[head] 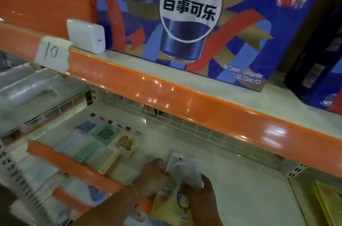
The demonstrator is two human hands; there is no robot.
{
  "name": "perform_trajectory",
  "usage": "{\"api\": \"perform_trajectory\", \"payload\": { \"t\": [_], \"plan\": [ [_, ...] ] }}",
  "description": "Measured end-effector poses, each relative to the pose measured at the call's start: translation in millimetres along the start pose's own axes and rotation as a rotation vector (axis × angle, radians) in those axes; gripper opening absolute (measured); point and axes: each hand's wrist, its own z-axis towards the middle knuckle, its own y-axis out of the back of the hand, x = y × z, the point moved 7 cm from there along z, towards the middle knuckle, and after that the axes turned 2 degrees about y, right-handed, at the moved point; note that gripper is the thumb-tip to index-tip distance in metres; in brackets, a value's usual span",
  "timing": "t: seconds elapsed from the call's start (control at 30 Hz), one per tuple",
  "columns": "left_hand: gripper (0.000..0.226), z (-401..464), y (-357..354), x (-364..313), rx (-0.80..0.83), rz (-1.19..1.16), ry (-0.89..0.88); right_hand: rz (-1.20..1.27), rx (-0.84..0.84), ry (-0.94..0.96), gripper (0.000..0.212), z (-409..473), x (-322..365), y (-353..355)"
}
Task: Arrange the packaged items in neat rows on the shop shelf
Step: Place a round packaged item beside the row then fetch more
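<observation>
Both my hands meet low in the head view over the middle shelf. My left hand and my right hand together grip a white packaged item, a clear blister pack on a card. More yellow-carded packs sit beneath my hands, partly hidden. To the left, a row of flat packaged brushes in blue, green and cream lies side by side on the same shelf.
An orange shelf lip runs overhead, carrying a big blue cola carton, a white box and a paper tag reading 10. Yellow packs lie at right. A wire divider lines the back.
</observation>
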Motion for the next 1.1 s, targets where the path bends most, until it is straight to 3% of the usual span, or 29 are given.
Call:
{"api": "perform_trajectory", "payload": {
  "t": [0.1,0.2,0.3,0.4,0.47,0.67,0.8,0.87,1.0,1.1],
  "plan": [
    [0.016,-5.0,29.5,18.0,-0.058,0.082,-0.079,-0.105,-0.097,0.015,0.068,9.9,14.3,-28.1],
    [0.015,-11.3,51.9,20.0,-0.188,0.45,-0.286,-0.196,-0.107,-0.018,0.09,12.6,26.2,-53.7],
    [0.019,-15.3,54.9,22.9,-0.181,0.574,-0.482,-0.361,-0.118,0.088,0.07,16.6,42.7,-70.3],
    [0.028,-15.5,41.2,39.9,-0.075,0.645,-0.527,-0.812,-0.095,0.262,0.06,21.8,51.4,-92.6],
    [0.034,-13.7,32.6,48.1,-0.034,0.761,-0.504,-1.009,-0.093,0.199,0.057,22.2,44.0,-101.9],
    [0.062,-10.9,34.6,51.5,0.036,0.873,-0.339,-1.005,-0.021,0.251,0.053,31.5,38.2,-117.7],
    [0.045,-16.1,39.5,37.8,-0.13,0.838,-0.4,-0.946,-0.09,0.377,0.079,32.7,43.1,-126.2],
    [0.035,-20.7,38.6,36.5,-0.149,0.796,-0.446,-0.965,-0.055,0.352,0.089,35.4,40.1,-129.4],
    [0.014,-32.4,38.9,31.2,-0.239,0.89,-0.493,-0.985,-0.024,0.34,0.082,38.5,41.0,-131.7],
    [0.014,-39.9,37.6,30.2,-0.284,0.864,-0.544,-0.95,-0.01,0.368,0.086,38.7,40.8,-135.0]
  ]
}}
